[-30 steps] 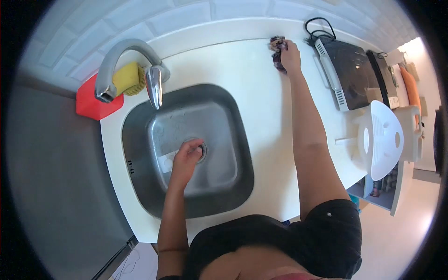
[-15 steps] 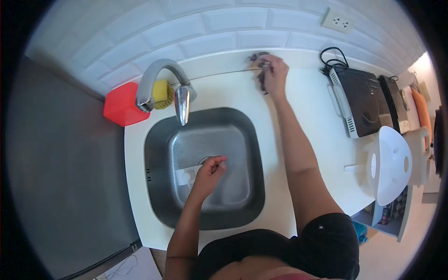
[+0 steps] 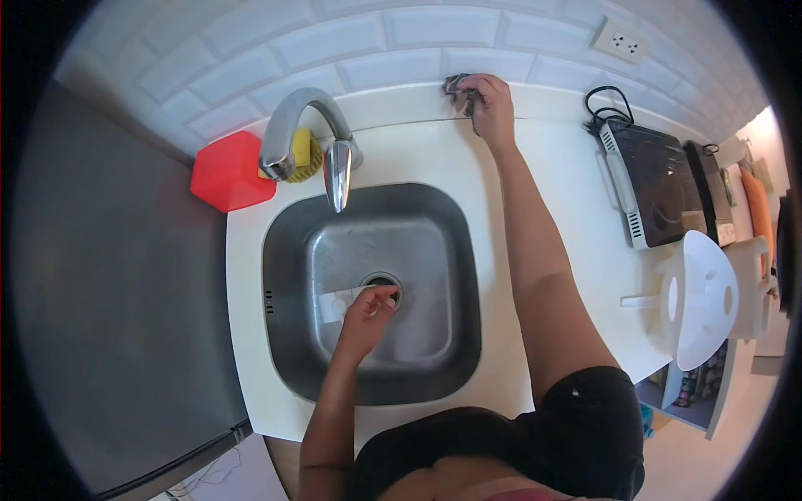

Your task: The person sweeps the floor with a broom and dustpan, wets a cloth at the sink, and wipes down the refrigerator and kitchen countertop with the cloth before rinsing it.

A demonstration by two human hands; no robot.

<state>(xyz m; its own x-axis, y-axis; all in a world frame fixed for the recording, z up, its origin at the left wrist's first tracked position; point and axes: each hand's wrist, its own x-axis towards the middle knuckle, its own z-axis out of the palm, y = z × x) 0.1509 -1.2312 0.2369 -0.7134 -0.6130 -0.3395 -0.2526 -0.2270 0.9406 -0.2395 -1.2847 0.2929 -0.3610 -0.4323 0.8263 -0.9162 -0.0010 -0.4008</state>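
At the back of the counter, my right hand [image 3: 493,108] grips a crumpled, dark patterned cloth [image 3: 459,93] and presses it against the low white ledge below the tiles. Part of the cloth is hidden behind the fingers. My left hand [image 3: 368,316] hovers over the steel sink [image 3: 426,250], near the drain [image 3: 382,282]. Its fingers are loosely bent, with a gap between thumb and forefinger, and nothing shows in them. A white flat piece [image 3: 334,306] lies in the sink, partly covered by this hand.
A chrome faucet [image 3: 338,171] rises behind the sink, beside a red container [image 3: 232,171] and a yellow-green sponge [image 3: 305,154]. To the right are a black cooktop [image 3: 656,184] with its cord and a white perforated plastic piece [image 3: 706,301]. A wall socket [image 3: 621,40] sits above.
My right hand has moved up with the cloth, from the counter's back edge onto the ledge. My left hand has shifted slightly left and down, showing more of the drain. The view has tilted slightly.
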